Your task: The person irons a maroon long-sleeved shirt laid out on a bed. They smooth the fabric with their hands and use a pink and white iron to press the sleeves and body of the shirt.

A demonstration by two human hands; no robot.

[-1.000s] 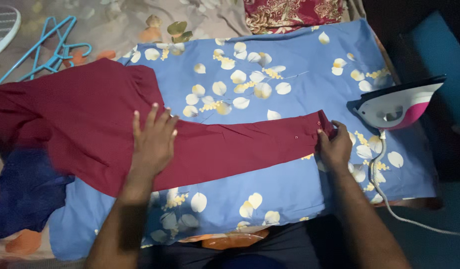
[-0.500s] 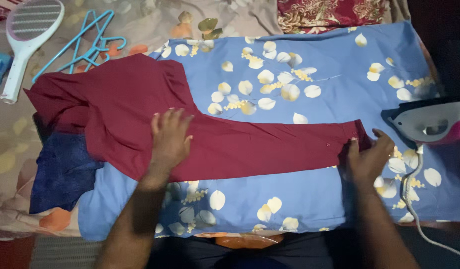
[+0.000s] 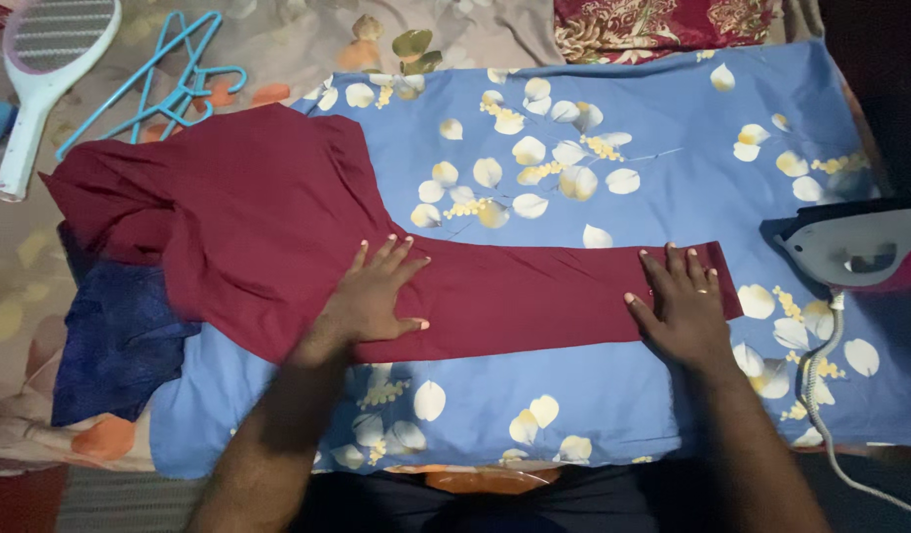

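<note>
Head view: left hand (image 3: 375, 296) flat, fingers spread, pressing the maroon garment (image 3: 278, 237) mid-leg on the blue floral sheet (image 3: 594, 128). Right hand (image 3: 684, 306) flat on the hem end, gripping nothing. Iron (image 3: 855, 252) stands just right.

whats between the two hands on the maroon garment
Head view: only the flat maroon garment spans between left hand and right hand; nothing lies on it.

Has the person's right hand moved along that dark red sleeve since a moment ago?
Yes. The right hand, which pinched the cuff of the maroon garment close by the iron, now lies flat on the sleeve end, slightly farther from the iron.
</note>
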